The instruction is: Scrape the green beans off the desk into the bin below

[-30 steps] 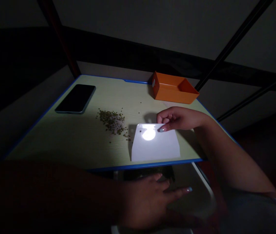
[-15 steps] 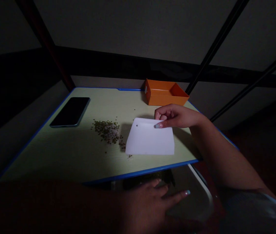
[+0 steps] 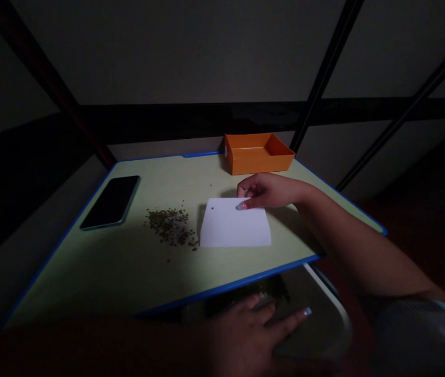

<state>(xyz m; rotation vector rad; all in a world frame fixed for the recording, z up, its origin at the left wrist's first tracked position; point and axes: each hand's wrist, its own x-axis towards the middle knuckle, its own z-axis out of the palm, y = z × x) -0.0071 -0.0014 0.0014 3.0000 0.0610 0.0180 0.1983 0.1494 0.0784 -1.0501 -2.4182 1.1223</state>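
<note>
My right hand [image 3: 263,191] pinches the top edge of a white plastic dough scraper [image 3: 234,230], thumb on the near face and fingers curled behind. The scraper stands tilted over the pale tabletop [image 3: 128,272], its straight edge toward me and a small hole in its upper left corner. Just left of it lies a loose pile of small green and brown bits [image 3: 171,226]. Below the table's front edge, my left hand [image 3: 249,324] is held with fingers spread, dim and partly in shadow. It hovers above or rests in a pale-rimmed container [image 3: 340,309]; contact cannot be made out.
An orange open box [image 3: 259,162] stands at the back right of the table. A dark-screened phone [image 3: 112,201] lies at the left. Blue edging [image 3: 226,287] runs along the tabletop. Dark panelled walls rise behind, and the container under the front edge holds something dark green.
The view has tilted, so the table appears shifted. My right hand has brought the scraper slightly farther from the front edge; pale specks by its lower left corner no longer show. My left hand stays spread.
</note>
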